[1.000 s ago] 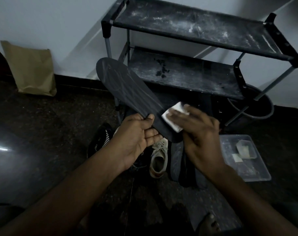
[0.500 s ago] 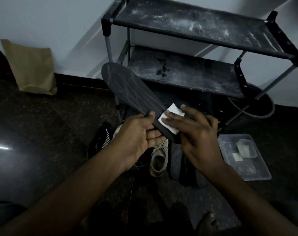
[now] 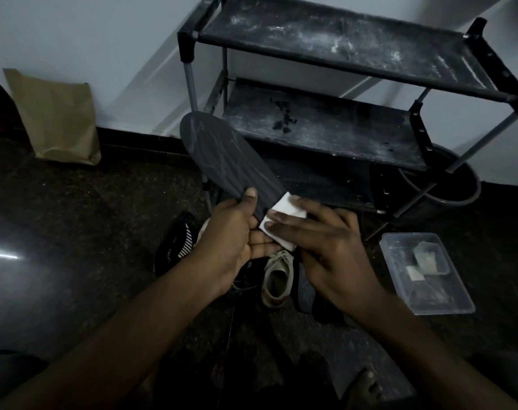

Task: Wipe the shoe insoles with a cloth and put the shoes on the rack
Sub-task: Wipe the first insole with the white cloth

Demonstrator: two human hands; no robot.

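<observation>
One insole [image 3: 231,161], one cloth [image 3: 281,223], one rack [image 3: 340,54] with two dusty shelves in plain sight and a darker one below them. On the floor [image 3: 127,196] under the hands lie at least three shoes: a black one with white stripes [image 3: 178,241], a beige lace-up [image 3: 277,279], and a dark one [image 3: 306,288] just right of it. The light is too dim to count any more.

The left hand [image 3: 234,232] grips the insole by its near end, thumb laid across the top face and fingers curled underneath. The right hand [image 3: 326,247] is spread out, its fingers nearly straight and lying flat on the folded white cloth, pressing it onto the same near end of the insole. I cannot tell where its thumb sits. The cloth touches the left fingers.

The insole is off the floor, slanting up and to the left from the hands, its far rounded tip in front of the rack's left front post.

One clear plastic box [image 3: 423,291] sits on the floor near the rack's right front leg, a few small pieces inside. One brown paper bag [image 3: 56,116] leans on the wall, well apart to the left.
</observation>
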